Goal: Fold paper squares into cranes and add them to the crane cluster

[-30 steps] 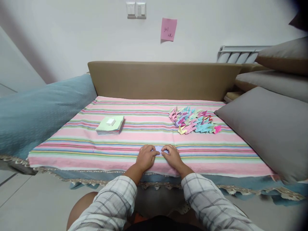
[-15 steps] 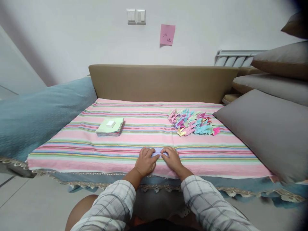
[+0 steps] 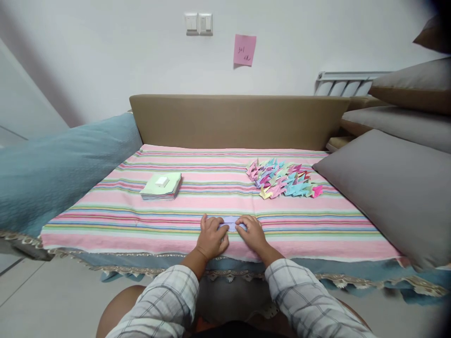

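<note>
A small strip of folded lavender paper [image 3: 230,222] lies on the striped cloth between my two hands. My left hand [image 3: 212,236] is at its left end, fingers spread, a couple of fingertips resting on the paper and the thumb apart from it. At the right end, my right hand [image 3: 252,234] pinches the paper between thumb and curled fingers, which hide that end. Farther back on the right lies a cluster of colourful folded paper cranes [image 3: 282,180]. To the left sits a stack of square paper sheets [image 3: 155,188] with a small white block [image 3: 162,181] on top.
A pink striped cloth [image 3: 116,206] covers the seat in front of me. Grey cushions [image 3: 384,188] are piled at the right, and a blue-covered armrest [image 3: 70,164] bounds the left. Behind stands a brown backrest [image 3: 239,122]; a pink note [image 3: 244,49] hangs on the wall.
My left hand has shifted slightly left and its thumb has come away from the paper, showing more of the strip. My right hand stays nearly where it was.
</note>
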### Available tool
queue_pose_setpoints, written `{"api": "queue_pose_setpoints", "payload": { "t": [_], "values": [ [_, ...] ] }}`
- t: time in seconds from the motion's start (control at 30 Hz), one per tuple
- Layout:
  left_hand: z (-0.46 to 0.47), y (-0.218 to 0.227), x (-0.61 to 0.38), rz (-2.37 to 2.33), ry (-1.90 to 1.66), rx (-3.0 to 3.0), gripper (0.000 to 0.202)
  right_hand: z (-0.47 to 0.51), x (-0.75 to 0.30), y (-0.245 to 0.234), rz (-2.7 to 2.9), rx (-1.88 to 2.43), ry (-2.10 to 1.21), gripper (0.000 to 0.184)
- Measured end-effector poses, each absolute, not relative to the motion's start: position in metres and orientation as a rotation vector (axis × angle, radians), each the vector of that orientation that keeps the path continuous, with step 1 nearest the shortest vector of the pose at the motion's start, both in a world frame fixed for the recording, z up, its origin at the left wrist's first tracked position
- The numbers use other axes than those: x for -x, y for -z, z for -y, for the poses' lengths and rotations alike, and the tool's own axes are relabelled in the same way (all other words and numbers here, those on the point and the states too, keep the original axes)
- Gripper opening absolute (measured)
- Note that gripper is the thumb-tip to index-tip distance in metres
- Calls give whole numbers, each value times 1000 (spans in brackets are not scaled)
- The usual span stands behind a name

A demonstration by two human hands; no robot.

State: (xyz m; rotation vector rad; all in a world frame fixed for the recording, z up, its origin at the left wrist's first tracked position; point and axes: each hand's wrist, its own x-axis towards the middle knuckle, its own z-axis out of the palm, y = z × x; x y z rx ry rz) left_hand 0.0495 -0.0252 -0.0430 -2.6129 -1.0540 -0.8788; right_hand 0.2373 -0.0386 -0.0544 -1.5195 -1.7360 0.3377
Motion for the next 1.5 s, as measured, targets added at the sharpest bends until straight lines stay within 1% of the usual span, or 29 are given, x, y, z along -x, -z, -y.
{"api": "queue_pose_setpoints", "payload": {
  "t": [0.13, 0.2, 0.4, 0.5, 0.63, 0.83, 1.03, 1.23, 1.3, 1.43, 1.5],
  "values": [
    [26, 51, -45, 748, 677, 2724, 35, 40, -237, 58, 1733, 1502, -273, 14],
    [25, 54, -44, 697, 622, 2743, 37, 40, -237, 59, 1733, 1491, -249, 16],
    [25, 54, -46, 766, 693, 2680, 31, 44, -238, 56, 1724, 1413, -247, 17],
    [25, 53, -48, 838, 759, 2658, 28, 47, -240, 55, 1710, 1372, -268, 22],
    [24, 53, -49, 898, 801, 2682, 29, 49, -241, 55, 1717, 1384, -275, 26],
    [22, 53, -50, 935, 814, 2740, 40, 48, -239, 61, 1740, 1457, -228, 26],
    [22, 49, -51, 962, 786, 2797, 46, 47, -236, 60, 1775, 1499, -135, 30],
    [21, 40, -51, 1047, 794, 2884, 60, 52, -233, 52, 1796, 1516, -132, 23],
    [21, 38, -50, 1067, 792, 2909, 57, 54, -233, 51, 1805, 1515, -129, 22],
    [21, 36, -50, 1121, 788, 2919, 32, 56, -232, 53, 1849, 1496, -136, 21],
    [20, 36, -50, 1137, 785, 2921, 24, 55, -233, 54, 1860, 1477, -141, 21]
  ]
}}
